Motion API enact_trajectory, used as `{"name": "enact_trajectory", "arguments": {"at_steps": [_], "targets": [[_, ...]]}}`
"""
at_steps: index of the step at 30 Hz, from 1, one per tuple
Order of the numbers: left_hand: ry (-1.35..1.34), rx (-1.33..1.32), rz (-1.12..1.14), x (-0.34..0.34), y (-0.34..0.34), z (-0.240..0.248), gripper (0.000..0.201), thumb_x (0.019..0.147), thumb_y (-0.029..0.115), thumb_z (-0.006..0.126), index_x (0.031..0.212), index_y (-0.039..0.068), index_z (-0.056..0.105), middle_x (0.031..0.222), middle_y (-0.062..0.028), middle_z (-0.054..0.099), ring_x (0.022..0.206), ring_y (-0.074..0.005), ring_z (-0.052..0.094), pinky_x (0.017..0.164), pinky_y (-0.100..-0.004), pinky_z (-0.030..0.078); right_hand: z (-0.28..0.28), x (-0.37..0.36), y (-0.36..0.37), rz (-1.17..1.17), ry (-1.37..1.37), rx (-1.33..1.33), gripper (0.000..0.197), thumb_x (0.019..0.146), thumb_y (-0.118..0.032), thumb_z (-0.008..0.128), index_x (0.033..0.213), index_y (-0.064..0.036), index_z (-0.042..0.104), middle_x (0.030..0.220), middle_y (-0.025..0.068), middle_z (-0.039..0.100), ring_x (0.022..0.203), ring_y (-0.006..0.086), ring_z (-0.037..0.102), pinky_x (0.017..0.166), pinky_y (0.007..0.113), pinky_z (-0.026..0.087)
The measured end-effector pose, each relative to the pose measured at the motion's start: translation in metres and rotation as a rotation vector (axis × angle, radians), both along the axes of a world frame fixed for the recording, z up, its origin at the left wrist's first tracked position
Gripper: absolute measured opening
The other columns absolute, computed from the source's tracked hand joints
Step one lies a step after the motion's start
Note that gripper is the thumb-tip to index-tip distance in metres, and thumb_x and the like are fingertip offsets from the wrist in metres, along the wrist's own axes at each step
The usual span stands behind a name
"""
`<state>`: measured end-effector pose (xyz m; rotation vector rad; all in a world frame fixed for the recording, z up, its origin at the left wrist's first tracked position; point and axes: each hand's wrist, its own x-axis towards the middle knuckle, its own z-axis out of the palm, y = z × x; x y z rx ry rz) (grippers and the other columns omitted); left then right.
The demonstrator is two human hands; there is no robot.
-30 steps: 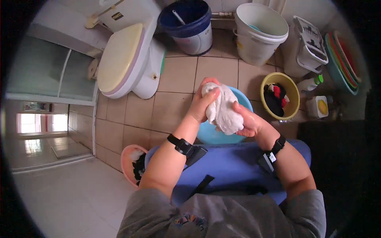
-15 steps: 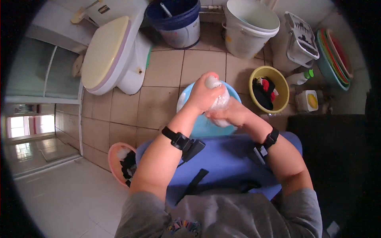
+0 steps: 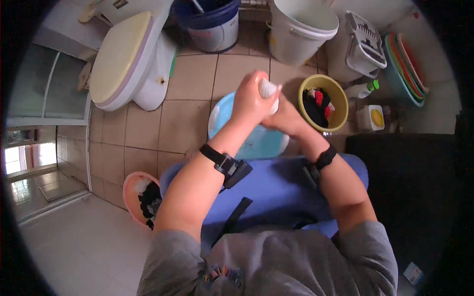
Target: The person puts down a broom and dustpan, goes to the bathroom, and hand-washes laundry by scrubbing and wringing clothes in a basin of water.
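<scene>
A: My left hand and right hand grip a wadded white cloth above the round light-blue plastic basin.
B: Step? Next?
A: Wringing, I judge; next move calls for firm, opposed grips.

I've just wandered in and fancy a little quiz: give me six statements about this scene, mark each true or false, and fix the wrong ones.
1. The left hand and right hand hold a white cloth. True.
2. The yellow basin stands left of the light blue basin. False: it stands to the right.
3. The pink basin holds black and white items. True.
4. The toilet lid is raised. False: it is down.
5. The bottle near the yellow basin is topped in red. False: it has a green cap.
6. A pail with a dark blue rim stands beside the toilet. True.
</scene>
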<state>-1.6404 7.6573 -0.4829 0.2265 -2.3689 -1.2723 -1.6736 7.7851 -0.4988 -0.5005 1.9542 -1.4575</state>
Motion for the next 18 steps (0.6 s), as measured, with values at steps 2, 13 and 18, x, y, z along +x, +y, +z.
{"name": "enact_trajectory", "arguments": {"at_steps": [2,13,18], "targets": [[0.076,0.021,0.015,-0.003,-0.003,0.02,0.034,0.074,0.02,0.076,0.091,0.006,0.051,0.084,-0.013,0.057,0.078,-0.0291,0.058,0.072,-0.0381,0.048,0.005,-0.008,0.007,-0.069,0.046,0.005,0.086,0.059,-0.026,0.083,0.13,-0.0046,0.038,0.113,0.0178,0.057,0.104,0.0222,0.057,0.086,0.033,0.049],[0.283,1.067,-0.041,0.014,0.005,0.042,0.039,0.082,0.02,0.066,0.113,0.008,0.045,0.104,-0.0052,0.049,0.092,-0.0147,0.05,0.08,-0.0288,0.044,0.04,0.009,-0.017,-0.523,0.124,-0.777,0.073,0.076,-0.013,0.071,0.138,-0.0106,0.032,0.132,0.0112,0.046,0.115,0.0243,0.051,0.095,0.039,0.045],[0.259,1.438,-0.302,0.019,0.01,0.027,0.032,0.091,0.034,0.058,0.112,0.012,0.049,0.099,0.0011,0.048,0.093,-0.0084,0.046,0.082,-0.0255,0.04,0.062,0.011,-0.005,-0.438,0.954,-0.419,0.068,0.074,-0.015,0.074,0.132,-0.0052,0.039,0.123,0.0178,0.052,0.11,0.0329,0.055,0.096,0.044,0.044]]}}
